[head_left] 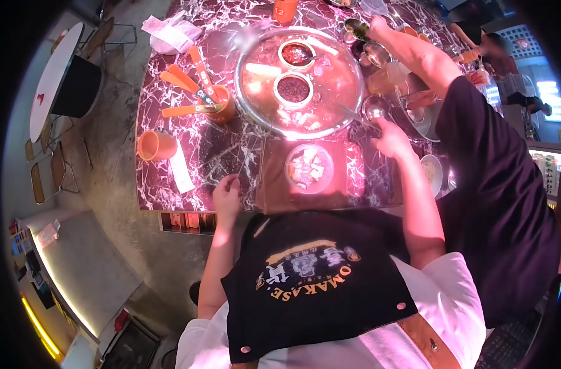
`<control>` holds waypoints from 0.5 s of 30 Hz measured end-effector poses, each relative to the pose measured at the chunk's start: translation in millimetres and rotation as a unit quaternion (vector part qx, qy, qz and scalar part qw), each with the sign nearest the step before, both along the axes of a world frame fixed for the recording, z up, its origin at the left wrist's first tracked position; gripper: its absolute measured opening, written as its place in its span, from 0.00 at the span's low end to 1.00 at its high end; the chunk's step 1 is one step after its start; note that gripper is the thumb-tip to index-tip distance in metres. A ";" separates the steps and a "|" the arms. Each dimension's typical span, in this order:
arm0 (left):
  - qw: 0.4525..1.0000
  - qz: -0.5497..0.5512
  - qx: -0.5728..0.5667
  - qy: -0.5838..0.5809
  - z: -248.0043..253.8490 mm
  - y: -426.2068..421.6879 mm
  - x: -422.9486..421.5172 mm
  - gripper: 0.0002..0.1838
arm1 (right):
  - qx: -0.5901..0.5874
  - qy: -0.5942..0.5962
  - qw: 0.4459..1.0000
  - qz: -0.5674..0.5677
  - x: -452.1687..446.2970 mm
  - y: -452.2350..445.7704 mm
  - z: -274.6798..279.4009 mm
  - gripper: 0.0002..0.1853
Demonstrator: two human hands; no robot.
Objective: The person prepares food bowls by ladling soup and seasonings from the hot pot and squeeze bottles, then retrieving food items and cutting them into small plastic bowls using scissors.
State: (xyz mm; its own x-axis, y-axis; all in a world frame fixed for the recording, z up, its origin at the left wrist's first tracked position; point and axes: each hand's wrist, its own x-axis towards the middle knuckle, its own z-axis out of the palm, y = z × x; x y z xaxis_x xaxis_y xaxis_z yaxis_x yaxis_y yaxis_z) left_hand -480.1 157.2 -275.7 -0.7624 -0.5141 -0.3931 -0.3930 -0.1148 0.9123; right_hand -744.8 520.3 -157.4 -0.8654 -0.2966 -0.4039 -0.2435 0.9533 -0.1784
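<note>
My right hand point(392, 138) is closed around the handle of a metal utensil point(359, 119), which slants up and left over the rim of a large round metal tray point(239, 92). The utensil's far end is hard to make out in the glare. Just above that hand is a shiny round metal ladle bowl point(374, 109). My left hand point(227, 186) lies at the table's near edge with fingers loosely curled and nothing visible in them. Between my hands, a clear round bowl point(288, 178) of pale chunks sits on a brown mat point(273, 187).
Two small bowls of dark red sauce point(298, 55) and brown filling point(293, 90) stand in the tray. Left are an orange cup point(157, 146) and a holder of orange sticks point(220, 109). At right, another person's hand point(379, 29) holds a ladle point(357, 28) above metal pans.
</note>
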 end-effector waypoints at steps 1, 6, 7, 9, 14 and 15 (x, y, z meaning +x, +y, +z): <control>1.000 0.001 -0.001 0.002 -1.1 0.8 2.0 0.10 | 0.052 -0.036 0.998 -0.026 0.3 -6.5 12.1 0.32; 0.997 -0.011 -0.072 0.000 -30.3 3.5 7.9 0.10 | 0.178 -0.112 0.977 0.022 -39.5 -44.2 -3.6 0.27; 0.997 -0.012 -0.073 0.002 -32.0 4.2 8.3 0.10 | 0.196 -0.115 0.973 0.050 -49.4 -42.6 -30.2 0.26; 0.997 0.014 -0.058 0.045 -31.4 6.3 12.2 0.10 | 0.212 -0.121 0.967 0.074 -33.3 -43.2 -42.7 0.25; 0.997 -0.037 0.071 0.019 -16.3 -1.6 28.2 0.10 | -0.061 0.075 0.989 -0.113 56.3 -40.1 -21.4 0.26; 0.993 -0.055 0.104 0.016 -10.5 -4.7 33.4 0.10 | -0.097 0.077 0.982 -0.145 75.2 -35.7 -27.6 0.27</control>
State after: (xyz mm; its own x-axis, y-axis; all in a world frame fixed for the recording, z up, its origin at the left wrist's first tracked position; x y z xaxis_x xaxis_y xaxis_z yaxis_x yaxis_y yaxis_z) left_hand -446.7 152.5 -286.2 -0.8234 -0.3367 -0.4567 -0.3847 -0.2605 0.8855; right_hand -669.6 484.6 -185.0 -0.9712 -0.0877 -0.2216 -0.0058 0.9383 -0.3457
